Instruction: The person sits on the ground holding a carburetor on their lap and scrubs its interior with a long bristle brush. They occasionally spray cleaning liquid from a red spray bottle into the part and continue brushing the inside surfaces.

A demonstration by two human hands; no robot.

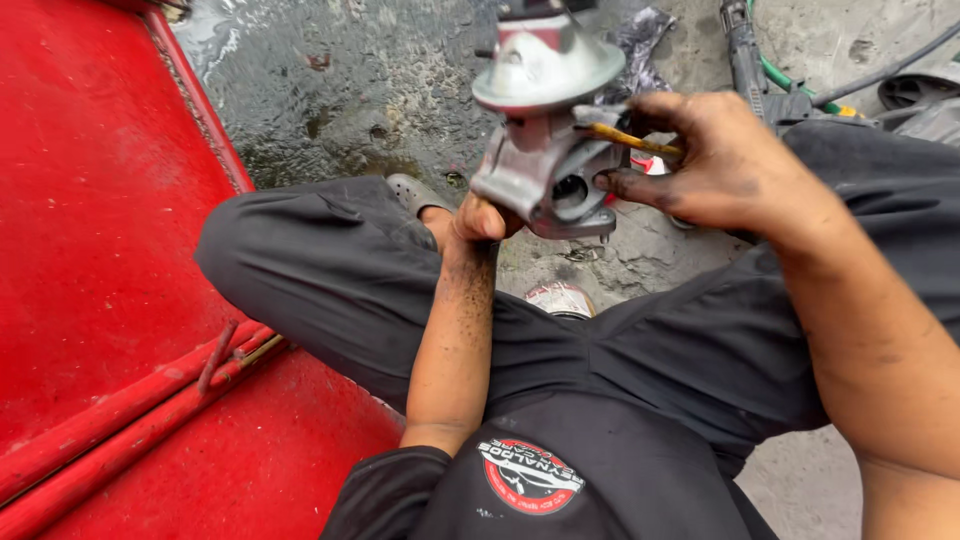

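So the grey metal valve part (545, 140) is up in the air over my lap, roughly centre of the view, with its round dome cap pointing to the far side and the chunky cast body with an open port facing me. My left hand (480, 218) is under it on the left, fingers curled shut around the bottom edge of the casting, so that's what is carrying the weight. I can only see the knuckles and thumb side; the fingertips are tucked behind the metal.

My right hand (725, 165) comes in from the right, pretty greasy. Its fingers are pinched closed on a thin yellow stick-like tool (630, 140), which lies nearly level with its tip against the side of the part, just above the port. One finger stretches down and touches the casting's lower right corner. Can't tell exactly what the tool is, too little of it shows.

Below the part, between my knees, there's a small round tin (560, 298) on the ground, half hidden by my dark trousers (330, 280). A grey shoe (415, 192) peeks out just left of the left hand. The ground is wet, stained concrete (350, 80). A big red metal panel (100, 250) fills the whole left side. Far right there's a green hose (790, 80) and some dark tool bits, partly behind my right hand.
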